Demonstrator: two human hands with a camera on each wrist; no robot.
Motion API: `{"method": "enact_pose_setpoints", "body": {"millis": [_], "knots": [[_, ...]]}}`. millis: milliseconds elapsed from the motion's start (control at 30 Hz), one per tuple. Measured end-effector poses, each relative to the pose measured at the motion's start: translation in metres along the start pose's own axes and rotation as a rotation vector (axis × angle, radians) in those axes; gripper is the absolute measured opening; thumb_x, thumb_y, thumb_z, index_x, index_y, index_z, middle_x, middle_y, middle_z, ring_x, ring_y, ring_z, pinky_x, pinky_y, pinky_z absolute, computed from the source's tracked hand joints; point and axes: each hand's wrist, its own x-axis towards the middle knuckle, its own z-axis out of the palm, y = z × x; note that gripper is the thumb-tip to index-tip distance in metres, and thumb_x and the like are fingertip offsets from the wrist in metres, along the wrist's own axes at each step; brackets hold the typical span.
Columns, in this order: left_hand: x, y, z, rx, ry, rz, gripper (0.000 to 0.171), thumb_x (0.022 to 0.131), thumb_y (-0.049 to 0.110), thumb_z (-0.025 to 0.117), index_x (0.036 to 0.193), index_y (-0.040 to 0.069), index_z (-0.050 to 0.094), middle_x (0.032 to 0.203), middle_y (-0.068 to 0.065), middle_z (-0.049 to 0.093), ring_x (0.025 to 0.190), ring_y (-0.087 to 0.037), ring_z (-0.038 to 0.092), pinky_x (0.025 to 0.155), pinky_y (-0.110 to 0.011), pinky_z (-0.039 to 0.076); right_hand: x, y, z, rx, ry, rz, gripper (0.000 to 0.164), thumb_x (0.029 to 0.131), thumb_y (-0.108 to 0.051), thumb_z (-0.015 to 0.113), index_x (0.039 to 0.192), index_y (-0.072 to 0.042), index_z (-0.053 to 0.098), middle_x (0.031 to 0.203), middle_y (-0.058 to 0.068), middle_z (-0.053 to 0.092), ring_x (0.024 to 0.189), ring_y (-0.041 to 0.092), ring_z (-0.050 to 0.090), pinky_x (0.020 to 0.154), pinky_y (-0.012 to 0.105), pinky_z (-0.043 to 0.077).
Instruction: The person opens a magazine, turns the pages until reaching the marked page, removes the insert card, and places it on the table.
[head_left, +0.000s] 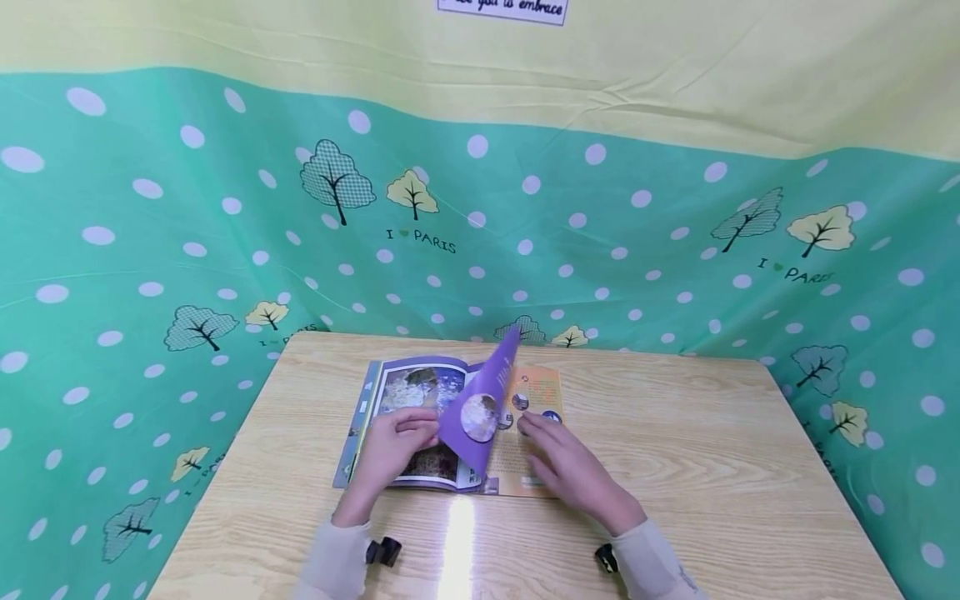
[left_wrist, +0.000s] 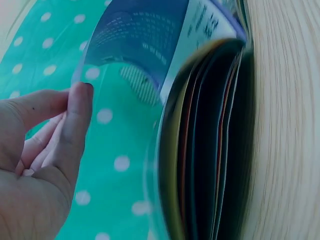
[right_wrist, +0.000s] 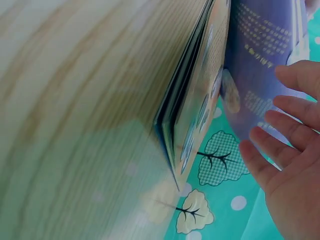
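An open magazine [head_left: 427, 392] lies on the wooden table, with a large photo on its left page and orange print on the right. One purple page [head_left: 495, 375] stands lifted near the spine. My left hand [head_left: 399, 442] pinches this page's edge between thumb and finger, as the left wrist view shows at the fingertips [left_wrist: 80, 95]. Over the orange page [head_left: 536, 467] is my right hand [head_left: 573, 471], its fingers extended and apart. In the right wrist view the fingers [right_wrist: 287, 130] hold nothing and the purple page rises behind them.
The pale wooden table [head_left: 675, 417] extends on both sides of the magazine. A green and yellow cloth [head_left: 525, 200] with dots and trees hangs behind and beside it. A dark strap device [head_left: 384, 552] sits at the left sleeve, another [head_left: 606, 558] at the right.
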Motion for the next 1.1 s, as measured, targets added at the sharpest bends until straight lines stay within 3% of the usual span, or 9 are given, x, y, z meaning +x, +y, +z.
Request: {"method": "enact_pose_setpoints", "body": {"millis": [133,467,767,933,1100], "knots": [[-0.009,0.002,-0.023,0.024,0.071,0.0,0.022,0.09,-0.003,0.071,0.11,-0.012,0.069,0.096,-0.022,0.072,0.082,-0.03,0.073,0.076,-0.034,0.062,-0.004,0.004,-0.001,-0.011,-0.014,0.005,0.058,0.093,-0.016,0.072,0.146,-0.006,0.05,0.152,0.009,0.044,0.138,0.031,0.043,0.114,0.045,0.034],[-0.033,0.001,-0.065,0.098,0.204,-0.106,0.026,0.091,0.001,0.072,0.115,-0.01,0.067,0.099,-0.021,0.072,0.084,-0.025,0.074,0.078,-0.031,0.061,-0.011,0.008,0.0,-0.033,-0.083,0.054,0.065,0.091,-0.02,0.074,0.149,-0.011,0.046,0.153,0.013,0.042,0.137,0.035,0.043,0.112,0.05,0.036],[-0.045,-0.01,-0.087,0.252,0.265,-0.17,0.027,0.091,0.009,0.074,0.114,-0.005,0.069,0.097,-0.016,0.074,0.083,-0.024,0.074,0.076,-0.031,0.061,-0.019,0.011,0.0,-0.037,-0.181,0.104,0.077,0.085,-0.033,0.08,0.147,-0.003,0.047,0.153,0.021,0.038,0.139,0.04,0.038,0.113,0.054,0.035],[-0.05,-0.015,-0.095,0.339,0.284,-0.19,0.028,0.091,0.009,0.073,0.114,-0.006,0.069,0.096,-0.015,0.074,0.081,-0.02,0.074,0.071,-0.022,0.06,-0.021,0.012,0.0,-0.041,-0.262,0.13,0.075,0.085,-0.037,0.079,0.145,-0.002,0.05,0.151,0.022,0.04,0.138,0.04,0.039,0.112,0.055,0.036],[-0.052,-0.019,-0.1,0.407,0.272,-0.223,0.029,0.091,0.011,0.073,0.114,-0.006,0.069,0.095,-0.013,0.075,0.08,-0.019,0.073,0.07,-0.021,0.059,-0.021,0.014,0.001,-0.051,-0.285,0.125,0.073,0.086,-0.039,0.079,0.143,-0.003,0.052,0.151,0.021,0.041,0.138,0.039,0.038,0.112,0.055,0.037]]}}
